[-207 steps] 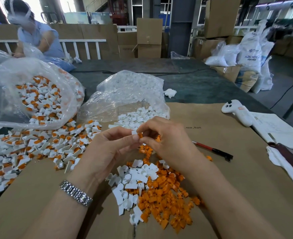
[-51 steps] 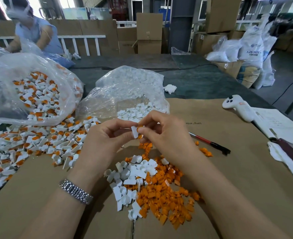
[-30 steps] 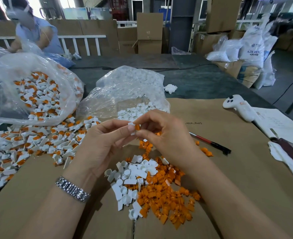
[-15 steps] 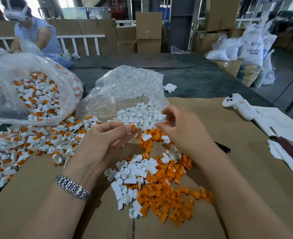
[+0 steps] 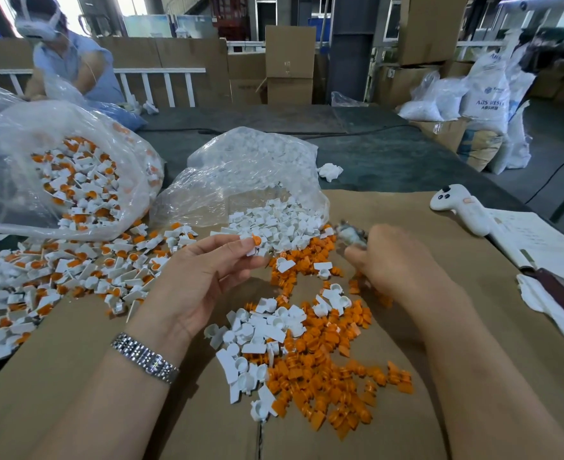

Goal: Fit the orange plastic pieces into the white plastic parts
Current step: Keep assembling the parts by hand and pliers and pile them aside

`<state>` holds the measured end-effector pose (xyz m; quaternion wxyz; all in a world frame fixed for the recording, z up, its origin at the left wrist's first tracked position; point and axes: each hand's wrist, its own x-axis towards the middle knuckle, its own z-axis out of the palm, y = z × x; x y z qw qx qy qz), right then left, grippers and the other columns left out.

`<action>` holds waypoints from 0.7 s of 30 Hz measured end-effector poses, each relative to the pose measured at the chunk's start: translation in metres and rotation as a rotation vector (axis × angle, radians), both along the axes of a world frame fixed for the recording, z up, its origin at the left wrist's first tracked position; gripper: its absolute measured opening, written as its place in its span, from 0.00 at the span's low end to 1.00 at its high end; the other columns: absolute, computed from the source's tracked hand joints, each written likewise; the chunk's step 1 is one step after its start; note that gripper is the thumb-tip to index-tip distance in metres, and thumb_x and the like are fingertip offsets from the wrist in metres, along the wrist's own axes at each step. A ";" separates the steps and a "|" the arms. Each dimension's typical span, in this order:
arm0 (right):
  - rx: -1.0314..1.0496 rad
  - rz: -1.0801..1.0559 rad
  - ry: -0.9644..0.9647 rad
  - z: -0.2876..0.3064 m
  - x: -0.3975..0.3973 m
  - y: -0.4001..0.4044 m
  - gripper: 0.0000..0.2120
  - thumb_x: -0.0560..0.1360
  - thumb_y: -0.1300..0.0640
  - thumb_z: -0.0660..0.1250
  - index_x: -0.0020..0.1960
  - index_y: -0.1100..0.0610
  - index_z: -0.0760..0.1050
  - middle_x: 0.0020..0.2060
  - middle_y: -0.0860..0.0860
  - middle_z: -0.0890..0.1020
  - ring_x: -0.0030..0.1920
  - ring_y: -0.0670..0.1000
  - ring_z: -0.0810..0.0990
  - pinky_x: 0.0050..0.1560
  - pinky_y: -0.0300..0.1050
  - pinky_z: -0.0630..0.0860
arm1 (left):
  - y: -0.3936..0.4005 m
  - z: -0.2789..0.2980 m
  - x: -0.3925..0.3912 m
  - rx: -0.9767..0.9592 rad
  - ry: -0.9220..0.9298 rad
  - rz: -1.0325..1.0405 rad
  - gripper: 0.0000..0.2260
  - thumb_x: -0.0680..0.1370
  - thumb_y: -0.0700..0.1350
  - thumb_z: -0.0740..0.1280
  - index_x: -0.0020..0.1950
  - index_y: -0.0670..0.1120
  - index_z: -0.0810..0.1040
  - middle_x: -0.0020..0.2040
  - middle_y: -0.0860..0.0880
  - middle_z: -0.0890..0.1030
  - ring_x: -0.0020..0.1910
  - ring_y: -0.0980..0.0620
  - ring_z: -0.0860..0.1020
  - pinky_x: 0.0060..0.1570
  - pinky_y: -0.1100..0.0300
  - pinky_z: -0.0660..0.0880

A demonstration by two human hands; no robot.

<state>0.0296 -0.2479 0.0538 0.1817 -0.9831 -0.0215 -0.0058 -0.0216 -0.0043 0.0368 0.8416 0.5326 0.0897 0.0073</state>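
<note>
Pinching a white part with its orange piece (image 5: 253, 244) fitted in, the left hand (image 5: 204, 277) is holding it above the cardboard (image 5: 406, 376). Right hand (image 5: 393, 263) is blurry, fingers curled, can't tell if it's gripping anything. Loose orange pieces (image 5: 327, 370) are lying below. Left bag (image 5: 58, 167) is holding assembled parts, middle bag (image 5: 250, 174) plain white ones.

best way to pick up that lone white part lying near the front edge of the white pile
Take the white part by its round cup end, thumb and finger on opposite sides of the rim, coming from above and from the near side. It lies flat on the cardboard, with orange pieces crowding its right.
</note>
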 end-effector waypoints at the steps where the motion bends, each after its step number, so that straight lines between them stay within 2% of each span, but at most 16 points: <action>1: 0.067 0.009 -0.020 0.007 -0.002 -0.001 0.12 0.80 0.47 0.64 0.40 0.52 0.72 0.34 0.50 0.75 0.32 0.47 0.72 0.29 0.42 0.62 | 0.000 0.000 0.000 -0.006 -0.006 -0.001 0.10 0.63 0.41 0.80 0.42 0.44 0.88 0.48 0.41 0.87 0.45 0.45 0.88 0.33 0.64 0.81; 4: 0.339 0.108 0.017 0.027 -0.014 -0.002 0.06 0.79 0.49 0.67 0.45 0.50 0.78 0.35 0.50 0.82 0.28 0.44 0.78 0.24 0.37 0.70 | -0.002 0.001 0.001 -0.012 -0.027 0.006 0.11 0.62 0.42 0.80 0.44 0.45 0.87 0.48 0.42 0.87 0.45 0.46 0.87 0.32 0.64 0.80; 6: 0.384 0.231 0.115 0.035 -0.024 0.005 0.05 0.79 0.51 0.68 0.47 0.51 0.81 0.36 0.52 0.84 0.29 0.42 0.79 0.29 0.35 0.74 | -0.005 0.002 0.001 -0.009 -0.048 0.008 0.11 0.63 0.43 0.80 0.43 0.45 0.88 0.47 0.43 0.87 0.44 0.47 0.87 0.32 0.64 0.79; 9: 0.454 0.340 0.270 0.037 -0.037 0.021 0.10 0.81 0.56 0.63 0.48 0.59 0.81 0.40 0.54 0.86 0.41 0.54 0.86 0.44 0.50 0.82 | -0.007 0.003 -0.001 -0.007 -0.082 -0.016 0.07 0.65 0.43 0.80 0.42 0.46 0.88 0.45 0.44 0.87 0.44 0.48 0.87 0.33 0.65 0.79; 12: 0.436 0.389 0.298 0.037 -0.044 0.033 0.14 0.82 0.57 0.60 0.47 0.64 0.81 0.41 0.57 0.87 0.46 0.61 0.85 0.50 0.60 0.80 | -0.008 0.003 -0.002 0.003 -0.095 -0.023 0.06 0.66 0.43 0.79 0.41 0.46 0.88 0.43 0.45 0.87 0.43 0.49 0.87 0.33 0.66 0.78; 15: 0.361 0.418 0.286 0.037 -0.048 0.037 0.17 0.83 0.55 0.59 0.46 0.64 0.81 0.41 0.58 0.86 0.39 0.61 0.83 0.44 0.56 0.79 | -0.011 0.004 -0.003 0.012 -0.105 0.001 0.03 0.67 0.42 0.78 0.40 0.46 0.88 0.42 0.43 0.87 0.41 0.49 0.87 0.33 0.66 0.78; 19: 0.305 0.412 0.261 0.035 -0.051 0.042 0.19 0.84 0.53 0.58 0.45 0.64 0.79 0.39 0.60 0.84 0.34 0.53 0.75 0.36 0.47 0.71 | -0.013 0.004 -0.003 0.057 -0.132 0.035 0.02 0.67 0.42 0.78 0.39 0.45 0.88 0.42 0.42 0.87 0.40 0.49 0.87 0.34 0.65 0.79; 21: 0.271 0.418 0.242 0.033 -0.051 0.044 0.18 0.85 0.51 0.57 0.45 0.62 0.76 0.37 0.58 0.81 0.33 0.52 0.74 0.34 0.48 0.71 | -0.014 0.004 -0.003 0.084 -0.140 0.041 0.02 0.68 0.42 0.78 0.39 0.45 0.88 0.42 0.41 0.87 0.41 0.48 0.86 0.34 0.65 0.79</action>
